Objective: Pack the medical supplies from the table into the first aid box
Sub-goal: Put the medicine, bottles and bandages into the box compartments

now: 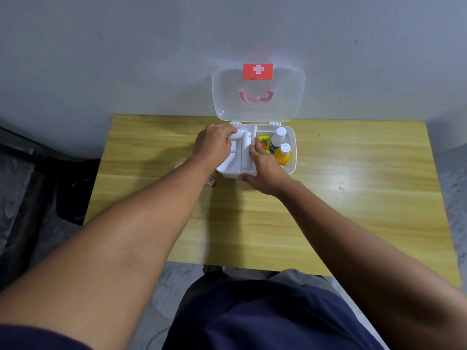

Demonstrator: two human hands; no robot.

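The first aid box (293, 157) stands open at the table's far edge, its clear lid (257, 97) with a red cross label leaning back against the wall. A white divided insert tray (236, 162) sits over the left part of the box. My left hand (214, 144) grips the tray's far left edge. My right hand (264, 170) holds its right side, thumb on the front edge. To the right inside the box lie a yellow packet (263, 142), a clear bottle with a white cap (277, 140) and a yellow bottle (283, 154).
Two small red-and-white packets (211, 181) lie on the wooden table (353, 185), partly hidden beside my left forearm. A grey wall rises directly behind the table. Dark objects lie on the floor to the left.
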